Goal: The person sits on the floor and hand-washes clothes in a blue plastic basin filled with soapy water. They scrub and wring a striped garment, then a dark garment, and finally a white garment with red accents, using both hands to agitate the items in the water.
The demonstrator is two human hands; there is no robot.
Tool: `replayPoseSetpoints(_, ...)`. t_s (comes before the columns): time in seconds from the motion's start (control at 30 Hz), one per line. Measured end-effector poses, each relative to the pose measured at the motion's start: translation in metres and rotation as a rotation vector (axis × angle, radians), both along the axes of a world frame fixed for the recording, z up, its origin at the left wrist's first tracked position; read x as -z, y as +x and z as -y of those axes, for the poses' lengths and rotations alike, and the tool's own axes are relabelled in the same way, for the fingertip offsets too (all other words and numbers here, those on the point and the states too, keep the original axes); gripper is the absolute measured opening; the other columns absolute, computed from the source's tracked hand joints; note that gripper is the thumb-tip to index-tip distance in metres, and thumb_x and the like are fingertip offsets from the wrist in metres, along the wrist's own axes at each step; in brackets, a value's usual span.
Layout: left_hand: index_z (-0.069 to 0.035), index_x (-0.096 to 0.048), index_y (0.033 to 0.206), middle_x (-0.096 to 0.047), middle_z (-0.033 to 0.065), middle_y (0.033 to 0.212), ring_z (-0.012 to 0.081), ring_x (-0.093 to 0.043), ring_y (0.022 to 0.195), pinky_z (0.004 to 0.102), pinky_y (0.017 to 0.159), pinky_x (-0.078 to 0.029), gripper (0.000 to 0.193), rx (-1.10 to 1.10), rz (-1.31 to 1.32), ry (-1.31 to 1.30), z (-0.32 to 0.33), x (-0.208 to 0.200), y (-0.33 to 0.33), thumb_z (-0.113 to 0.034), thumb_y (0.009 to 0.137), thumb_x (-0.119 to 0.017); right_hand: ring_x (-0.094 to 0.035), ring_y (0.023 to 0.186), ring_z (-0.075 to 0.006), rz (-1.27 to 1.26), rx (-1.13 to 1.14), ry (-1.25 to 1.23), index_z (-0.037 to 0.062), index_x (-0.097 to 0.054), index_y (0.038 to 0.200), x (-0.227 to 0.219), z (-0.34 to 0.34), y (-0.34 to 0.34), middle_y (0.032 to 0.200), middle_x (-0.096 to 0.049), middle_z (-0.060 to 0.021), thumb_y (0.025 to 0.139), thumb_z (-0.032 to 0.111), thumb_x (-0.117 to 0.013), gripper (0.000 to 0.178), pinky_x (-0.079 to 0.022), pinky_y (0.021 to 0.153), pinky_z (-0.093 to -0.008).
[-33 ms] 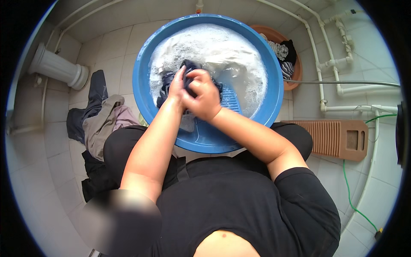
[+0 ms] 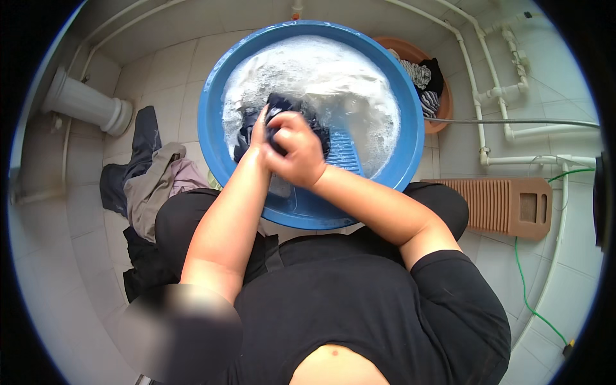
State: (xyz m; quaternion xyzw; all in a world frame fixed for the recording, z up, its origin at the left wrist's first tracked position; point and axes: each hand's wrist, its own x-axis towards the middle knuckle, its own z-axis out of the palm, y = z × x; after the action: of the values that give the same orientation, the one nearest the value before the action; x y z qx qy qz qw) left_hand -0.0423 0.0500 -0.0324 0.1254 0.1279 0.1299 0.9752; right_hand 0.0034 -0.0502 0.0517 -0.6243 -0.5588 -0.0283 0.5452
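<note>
Over the large blue tub [image 2: 213, 160], both hands work on a dark wet garment [image 2: 245, 138] that is bunched up and partly down in sudsy water [image 2: 289, 61]. My left hand [image 2: 258, 136] is against the cloth on its left side, with most of its fingers hidden. My right hand [image 2: 300, 153] has its fingers curled closed on a raised fold, slightly blurred. Beside the bundle, a ribbed blue washboard surface [image 2: 345, 151] shows inside the tub. Pale cloth [image 2: 350, 83] seems to lie under the foam at the far side.
A brown washboard [image 2: 494, 204] lies at the right by my knee. Behind the tub stands an orange basin [image 2: 447, 122] with clothes. More garments [image 2: 151, 179] are heaped on the tiles at left, near a white pedestal [image 2: 90, 102]. White pipes [image 2: 478, 96] and a grey hose [image 2: 513, 122] run along the right.
My right hand has shifted slightly left and down, its fingers more curled. The cloth fold above it shows more and sits differently.
</note>
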Motion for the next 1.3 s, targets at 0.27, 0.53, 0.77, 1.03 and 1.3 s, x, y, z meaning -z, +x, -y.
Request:
replayPoseSetpoints(0.27, -0.008, -0.061, 0.092, -0.064, 0.005, 0.09, 0.0187, -0.062, 0.074, 0.0343, 0.067, -0.052, 0.033, -0.017, -0.459, 0.084, 0.011, -0.05, 0.014, -0.03, 0.092, -0.037, -0.057, 0.073, -0.0336, 0.169, 0.296, -0.271, 0.0058, -0.055, 0.073, 0.044, 0.002, 0.068, 0.079, -0.056, -0.0142, 0.075, 0.026, -0.063, 0.022, -0.047, 0.063, -0.0411)
replayPoseSetpoints(0.53, -0.005, -0.029, 0.137, -0.026, 0.0275, 0.14, 0.0393, -0.028, 0.13, 0.047, 0.102, -0.028, 0.083, 0.049, -0.849, 2.019, 0.01, -0.037, 0.0, -0.049, 0.074, -0.061, -0.05, 0.108, -0.0319, 0.498, 0.043, -0.69, 0.019, -0.06, 0.111, 0.054, 0.059, 0.118, 0.12, -0.051, -0.0133, 0.076, 0.032, -0.063, 0.037, -0.039, 0.093, -0.0409)
replayPoseSetpoints(0.77, -0.025, -0.009, 0.145, -0.024, 0.0215, 0.143, 0.038, -0.034, 0.127, 0.0493, 0.102, -0.028, 0.11, 0.715, -1.056, 1.845, -0.007, -0.047, -0.007, -0.061, 0.06, -0.069, -0.047, 0.114, -0.0341, -0.055, 0.202, -1.222, 0.0272, -0.051, 0.124, 0.056, 0.064, 0.143, 0.123, -0.049, -0.0175, 0.08, 0.058, -0.051, 0.053, -0.039, 0.094, -0.0416)
replayPoseSetpoints(1.03, -0.016, -0.02, 0.142, -0.024, 0.0226, 0.142, 0.0364, -0.033, 0.127, 0.0477, 0.098, -0.034, 0.104, 0.51, -1.108, 2.219, 0.015, -0.071, -0.001, -0.042, 0.059, -0.078, -0.06, 0.075, -0.0227, -0.231, 0.069, -0.669, 0.0088, -0.063, 0.073, 0.012, 0.043, 0.104, 0.075, -0.062, -0.0076, 0.07, 0.008, -0.055, 0.008, -0.047, 0.072, -0.0324)
replayPoseSetpoints(1.3, -0.014, -0.05, 0.124, -0.058, 0.0079, 0.111, 0.0261, -0.048, 0.11, 0.0461, 0.106, -0.018, 0.067, 0.518, -0.497, 1.887, -0.007, -0.067, -0.012, -0.032, 0.063, -0.074, -0.052, 0.08, -0.0179, -1.224, -0.585, 0.069, 0.006, -0.052, 0.078, -0.087, 0.052, 0.103, 0.083, -0.053, -0.0068, 0.069, -0.007, -0.044, 0.017, -0.045, 0.078, -0.031)
